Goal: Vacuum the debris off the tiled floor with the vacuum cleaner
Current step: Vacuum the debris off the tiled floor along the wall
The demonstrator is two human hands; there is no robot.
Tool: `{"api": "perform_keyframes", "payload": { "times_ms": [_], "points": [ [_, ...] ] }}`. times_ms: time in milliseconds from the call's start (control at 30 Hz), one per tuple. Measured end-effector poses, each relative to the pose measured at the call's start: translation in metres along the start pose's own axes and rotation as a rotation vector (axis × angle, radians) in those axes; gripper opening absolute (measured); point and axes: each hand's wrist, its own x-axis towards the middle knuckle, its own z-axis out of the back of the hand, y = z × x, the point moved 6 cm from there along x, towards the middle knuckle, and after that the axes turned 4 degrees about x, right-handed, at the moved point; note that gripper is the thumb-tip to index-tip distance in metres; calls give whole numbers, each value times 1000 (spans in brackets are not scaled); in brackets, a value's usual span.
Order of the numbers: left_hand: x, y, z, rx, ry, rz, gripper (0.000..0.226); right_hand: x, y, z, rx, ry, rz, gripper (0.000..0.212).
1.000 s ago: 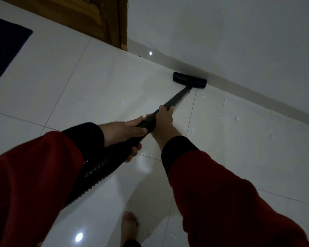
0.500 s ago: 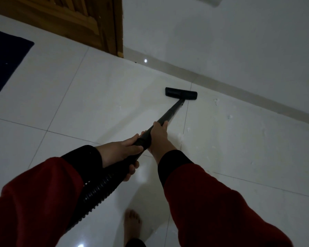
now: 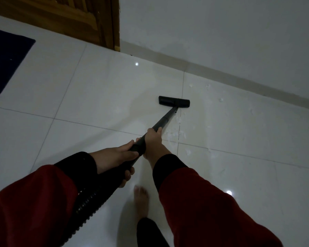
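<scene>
A black vacuum wand point(image 3: 165, 118) slants from my hands to its flat floor head point(image 3: 174, 101), which rests on the white tiled floor point(image 3: 89, 90) a short way out from the wall. My right hand point(image 3: 152, 142) grips the wand higher up. My left hand point(image 3: 118, 156) holds its thick lower end, where the ribbed black hose point(image 3: 89, 202) runs back under my red sleeve. Small white bits of debris point(image 3: 178, 133) lie scattered just right of the wand and further right toward the wall.
A grey wall with a skirting strip point(image 3: 239, 82) runs diagonally behind the head. A wooden door point(image 3: 70, 18) stands at the top left, a dark mat point(image 3: 4, 57) at the left edge. My bare foot point(image 3: 141, 202) is below my hands.
The floor head has been drawn back from the skirting toward me, and my hands have come back with the wand. My foot has shifted forward.
</scene>
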Motion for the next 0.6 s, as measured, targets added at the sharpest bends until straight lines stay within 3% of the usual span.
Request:
{"api": "perform_keyframes", "payload": {
  "times_ms": [267, 600],
  "points": [
    [-42, 80, -7, 68, 5, -16, 51, -47, -75, 45, 35, 8, -8, 58],
    [-79, 142, -35, 95, -2, -23, 54, -82, -120, 95, 43, 23, -26, 58]
  ]
}}
